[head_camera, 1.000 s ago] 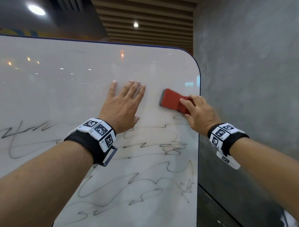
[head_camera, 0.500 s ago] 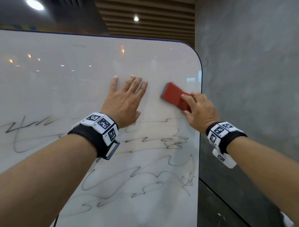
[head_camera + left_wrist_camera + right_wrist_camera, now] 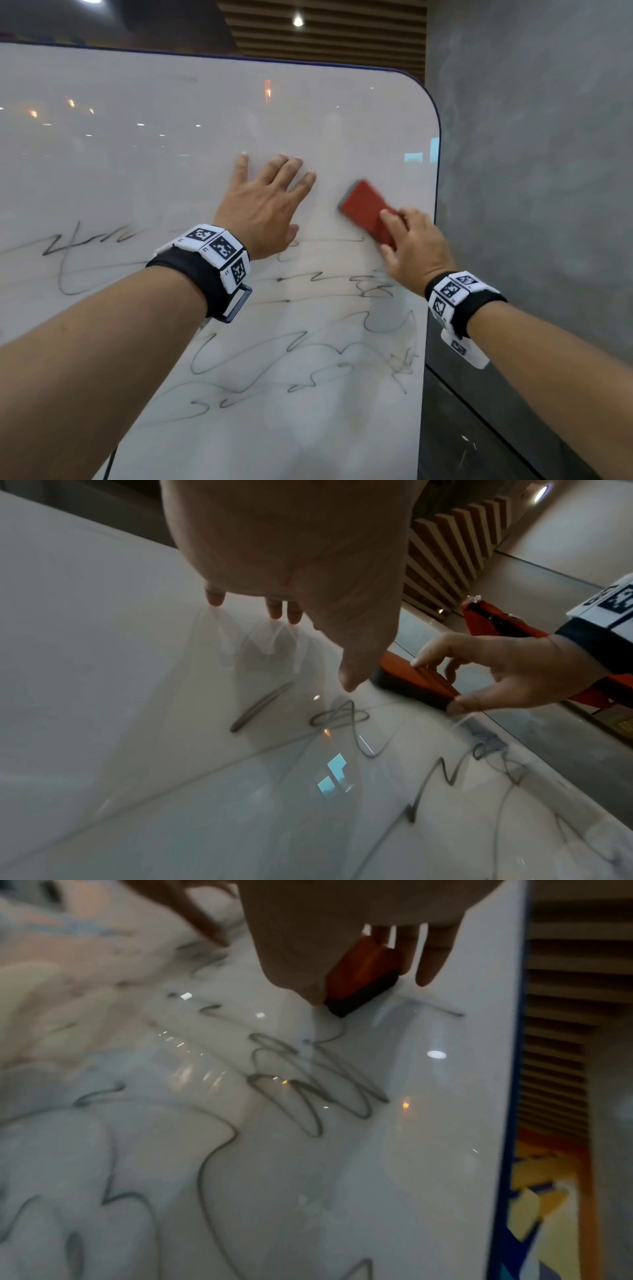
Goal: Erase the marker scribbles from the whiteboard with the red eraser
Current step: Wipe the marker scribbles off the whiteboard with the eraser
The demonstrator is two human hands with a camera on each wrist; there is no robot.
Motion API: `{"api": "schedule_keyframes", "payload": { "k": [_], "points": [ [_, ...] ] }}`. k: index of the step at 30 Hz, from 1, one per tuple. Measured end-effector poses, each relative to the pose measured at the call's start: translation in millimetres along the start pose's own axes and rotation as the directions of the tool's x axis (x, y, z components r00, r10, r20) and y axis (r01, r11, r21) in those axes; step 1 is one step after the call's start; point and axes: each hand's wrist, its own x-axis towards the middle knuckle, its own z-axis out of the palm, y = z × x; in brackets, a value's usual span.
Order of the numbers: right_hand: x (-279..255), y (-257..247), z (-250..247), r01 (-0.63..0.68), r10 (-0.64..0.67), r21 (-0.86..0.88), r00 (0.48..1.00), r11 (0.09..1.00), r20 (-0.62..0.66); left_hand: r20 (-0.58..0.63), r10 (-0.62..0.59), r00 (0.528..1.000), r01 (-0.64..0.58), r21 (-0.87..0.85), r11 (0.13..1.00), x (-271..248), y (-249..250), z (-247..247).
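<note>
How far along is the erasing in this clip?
Done: the upper part of the whiteboard looks wiped, with only faint smudges. In hand: the right hand holds the eraser against the board just above the top line of scribbles, while the left hand rests flat on the board. Left: several rows of scribbles across the lower half, so most of the marks remain.

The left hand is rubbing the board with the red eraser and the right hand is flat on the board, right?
Swapped. In the head view the right hand holds the red eraser, and the left hand is flat on the whiteboard.
</note>
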Motion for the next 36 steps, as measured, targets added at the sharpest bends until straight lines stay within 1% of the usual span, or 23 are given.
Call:
{"api": "schedule_keyframes", "payload": {
  "k": [1,2,3,4,5,7,8,9,10,12,14,16,19,20,23,25,27,29,31,32,33,35,36],
  "points": [
    [-5.1,-5.7,0.5,0.134,-0.133,-0.016,0.99,0.991,0.044,0.005,0.006,1.0,-0.006,0.004,1.0,-1.0,-0.9,0.1],
    [-6.4,-8.5,-1.4,0.238,-0.235,-0.02,0.968,0.971,0.082,0.004,0.012,1.0,-0.012,0.007,1.0,-1.5,-1.3,0.6],
    [-2.7,-9.1,-4.7,0.29,-0.287,-0.014,0.953,0.957,0.098,0.001,0.016,1.0,-0.016,0.007,1.0,-1.6,-1.8,0.9],
    [3.5,-8.9,-7.9,0.293,-0.291,-0.01,0.952,0.956,0.099,0.002,0.019,1.0,-0.019,0.005,1.0,-1.7,-1.7,1.2],
    [10.3,-9.1,-10.9,0.256,-0.255,-0.005,0.963,0.967,0.089,0.004,0.019,1.0,-0.019,0.002,1.0,-1.7,-1.6,1.9],
    [19.9,-12.6,-14.8,0.128,-0.129,0.036,0.991,0.991,0.042,-0.001,0.018,1.0,-0.018,-0.003,1.0,-2.2,-1.8,3.6],
    [21.6,-17.8,-14.7,0.094,-0.096,0.056,0.995,0.994,0.018,-0.006,0.021,1.0,-0.021,-0.005,1.0,-2.9,-2.0,4.3],
    [21.0,-24.8,-13.2,0.108,-0.109,0.067,0.994,0.992,0.01,-0.011,0.027,1.0,-0.027,-0.008,1.0,-4.0,-2.5,4.9],
    [18.3,-32.5,-9.9,0.169,-0.17,0.066,0.985,0.983,0.016,-0.016,0.035,0.999,-0.035,-0.01,0.999,-5.3,-3.3,5.2],
    [11.6,-43.0,-3.8,0.328,-0.331,0.057,0.942,0.943,0.054,-0.014,0.053,0.998,-0.053,-0.002,0.999,-7.9,-5.6,6.5],
    [18.6,-42.6,-5.5,0.395,-0.397,0.043,0.916,0.918,0.056,-0.006,0.077,0.997,-0.077,0.007,0.997,-12.1,-9.9,9.7],
    [31.8,-40.7,-9.7,0.373,-0.374,0.026,0.927,0.927,0.028,-0.025,0.093,0.995,-0.093,-0.002,0.996,-17.1,-14.0,13.6],
    [35.0,-50.5,-8.8,0.276,-0.275,0.061,0.961,0.959,-0.021,-0.059,0.085,0.995,-0.086,-0.011,0.996,-23.9,-17.3,19.2],
    [30.3,-56.2,-5.2,0.281,-0.28,0.069,0.96,0.957,-0.029,-0.06,0.082,0.995,-0.082,-0.013,0.997,-25.5,-17.5,19.9],
    [14.5,-67.5,3.6,0.385,-0.386,0.083,0.922,0.919,0.004,-0.053,0.096,0.994,-0.097,-0.008,0.995,-33.1,-19.5,22.8],
    [21.2,-64.8,-0.2,0.419,-0.421,0.077,0.907,0.905,0.008,-0.07,0.111,0.991,-0.111,0.0,0.994,-39.7,-22.8,25.9],
    [36.0,-62.7,-5.6,0.387,-0.387,0.067,0.922,0.92,-0.014,-0.076,0.1,0.992,-0.1,0.004,0.995,-44.7,-26.6,27.2],
    [45.1,-64.0,-8.5,0.312,-0.31,0.078,0.95,0.947,-0.042,-0.081,0.046,0.996,-0.046,-0.004,0.999,-48.4,-31.8,25.8],
    [43.1,-71.1,-5.8,0.285,-0.279,0.092,0.957,0.954,-0.073,-0.082,-0.002,0.997,0.001,-0.005,1.0,-54.3,-42.2,24.2],
    [38.8,-76.2,-3.1,0.308,-0.301,0.102,0.951,0.946,-0.076,-0.077,-0.01,0.997,0.011,0.002,1.0,-58.5,-48.6,24.0],
    [33.7,-81.2,-0.1,0.359,-0.354,0.11,0.933,0.927,-0.067,-0.072,-0.011,0.997,0.012,0.01,1.0,-63.4,-55.4,24.3],
    [29.9,-87.4,1.8,0.476,-0.475,0.102,0.879,0.873,-0.04,-0.067,-0.009,0.998,0.01,0.018,1.0,-74.7,-68.4,25.8],
    [33.2,-87.3,0.6,0.492,-0.491,0.093,0.87,0.866,-0.033,-0.064,-0.006,0.998,0.007,0.024,1.0,-79.4,-73.5,27.4]
  ]
}}
